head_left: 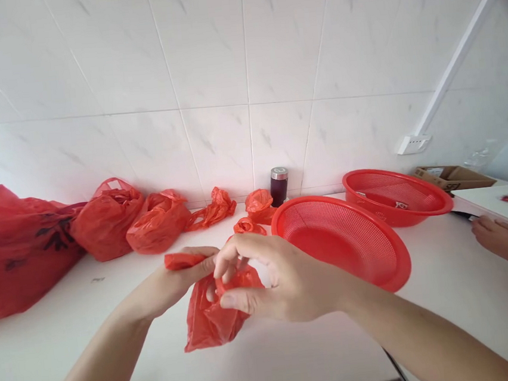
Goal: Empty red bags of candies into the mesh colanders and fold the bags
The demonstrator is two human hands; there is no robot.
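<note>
Red plastic bag (213, 326) hangs over white table (155, 374), left of nearer red basket (401, 260). Left hand (171, 287) clasps gathered top; right hand (284, 277) pinches fold. Step appears to be working bag's mouth; next move likely calls for steady left hold, gentle right fingertips.

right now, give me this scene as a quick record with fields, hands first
left hand: gripping a red plastic bag
right hand: at the same bag, fingers curled; firmness of grip unclear
near basket: red, perforated, right of the bag
far basket: red, behind and to the right, small items inside
back row, left: large red bag, with smaller red bags beside it
bottle: dark, silvery lid, upright near the wall
other person: hand at far right
</note>
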